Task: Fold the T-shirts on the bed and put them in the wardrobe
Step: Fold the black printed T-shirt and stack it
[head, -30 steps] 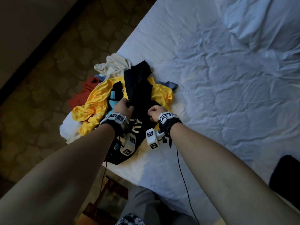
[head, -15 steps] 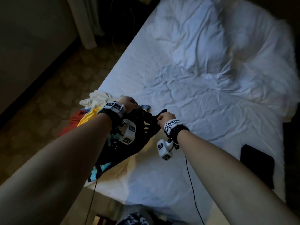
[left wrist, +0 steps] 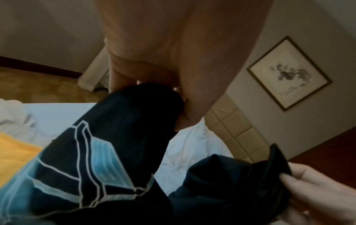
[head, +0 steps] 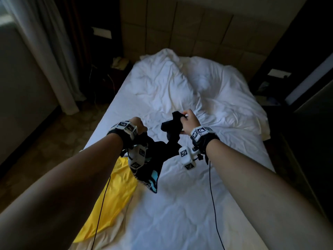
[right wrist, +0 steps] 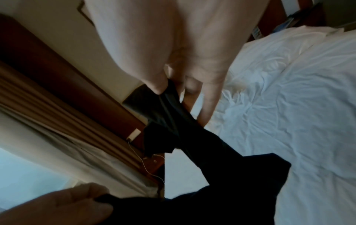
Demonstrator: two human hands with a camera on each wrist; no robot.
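Over the near half of the bed (head: 207, 204), a black T-shirt (head: 158, 150) with a pale blue and white print hangs bunched in the air between the person's two hands, clear of the rumpled white sheet. The left hand (head: 138, 124) is curled round one gathered end of the shirt, fingers closed into the cloth. The right hand (head: 189, 121), held a little apart and higher, pinches another fold between thumb and fingers (right wrist: 210, 103), which lie fairly straight along the cloth. Under the left forearm a yellow T-shirt (head: 115, 192) lies spread at the bed's left edge, just beside the hanging black one. A heaped white duvet (head: 180, 83) sits at the far end against the padded headboard (head: 189, 33), and a framed picture (left wrist: 289, 73) hangs on the wall.
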